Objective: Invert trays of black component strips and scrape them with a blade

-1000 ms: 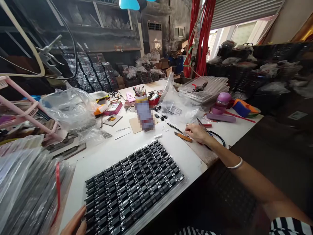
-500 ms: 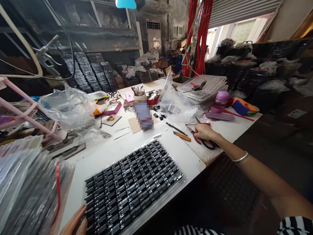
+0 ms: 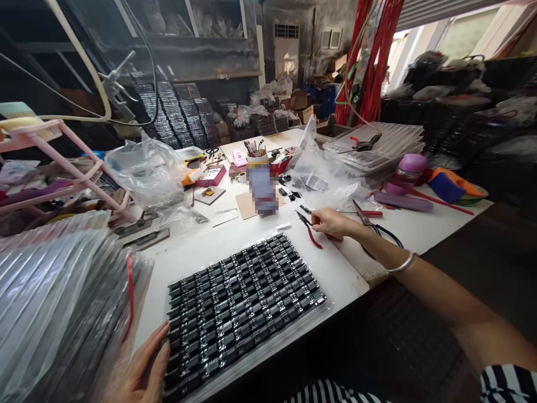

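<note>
A clear plastic tray [image 3: 329,308] full of small black electronic-looking parts in rows [image 3: 245,305] lies on the white tabletop in front of me. At its lower left edge, my left hand [image 3: 146,366] grips the side, thumb and fingers against the rim. My right hand [image 3: 331,223] is beyond the tray's far right corner, closed around small pliers [image 3: 310,230] with red handles; the jaws point away to the left. Under the right hand lies an orange-handled cutter [image 3: 334,238], mostly covered. Scissors [image 3: 364,215] with dark handles lie beside the right wrist, partly behind the arm.
Stacked clear trays [image 3: 62,302] crowd the left, below a pink rack [image 3: 90,173]. Plastic bags [image 3: 145,168], a blurred-out upright object [image 3: 263,190], a purple bottle [image 3: 406,173] and more clear trays [image 3: 377,145] stand across the back. The table's edge drops off at the right front.
My right hand has moved left from beside the scissors, bringing the red-handled pliers toward the tray. The left hand stays at the tray's edge. The view has shifted left.
</note>
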Tool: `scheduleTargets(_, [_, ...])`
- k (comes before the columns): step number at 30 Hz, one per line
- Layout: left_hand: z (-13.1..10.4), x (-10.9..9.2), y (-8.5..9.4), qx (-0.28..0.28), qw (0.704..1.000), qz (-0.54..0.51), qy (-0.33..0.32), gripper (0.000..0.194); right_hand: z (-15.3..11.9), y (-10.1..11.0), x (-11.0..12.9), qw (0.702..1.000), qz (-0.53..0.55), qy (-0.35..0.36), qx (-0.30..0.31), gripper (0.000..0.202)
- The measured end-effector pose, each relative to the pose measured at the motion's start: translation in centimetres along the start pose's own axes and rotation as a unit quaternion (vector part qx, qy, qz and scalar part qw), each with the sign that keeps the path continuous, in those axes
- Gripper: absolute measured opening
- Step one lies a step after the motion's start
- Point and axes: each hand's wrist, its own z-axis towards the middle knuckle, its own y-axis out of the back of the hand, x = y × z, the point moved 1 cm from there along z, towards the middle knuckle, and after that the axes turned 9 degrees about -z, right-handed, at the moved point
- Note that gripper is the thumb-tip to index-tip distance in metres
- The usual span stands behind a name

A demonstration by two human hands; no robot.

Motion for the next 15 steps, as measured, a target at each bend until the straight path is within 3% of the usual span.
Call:
scheduleTargets(4, [-0.3, -0.9, -0.2, -0.007, 1.000, -0.021, 0.014, 0.050, 2.0, -1.1, 3.4, 0.998, -0.067, 0.014, -0.001, 0.007])
scheduleTargets(7, [-0.6, -0.9, -0.5, -0.017, 0.999, -0.047, 0.011, 0.050, 1.5, -1.3, 4.3, 0.994, -0.101, 0.012, -0.030, 0.016])
scheduleTargets(11, [-0.8, -0.7, -0.7, -0.038, 0.996, -0.073, 0.025, 0.056, -1.9, -2.2, 4.0, 0.991, -0.109, 0.017, -0.069, 0.029])
scheduleTargets(15, [-1.1, -0.6, -0.9, 0.006, 0.996, -0.062, 0.056, 0.062, -6.6, -4.3, 3.5, 0.989, -0.003, 0.046, -0.140, 0.029])
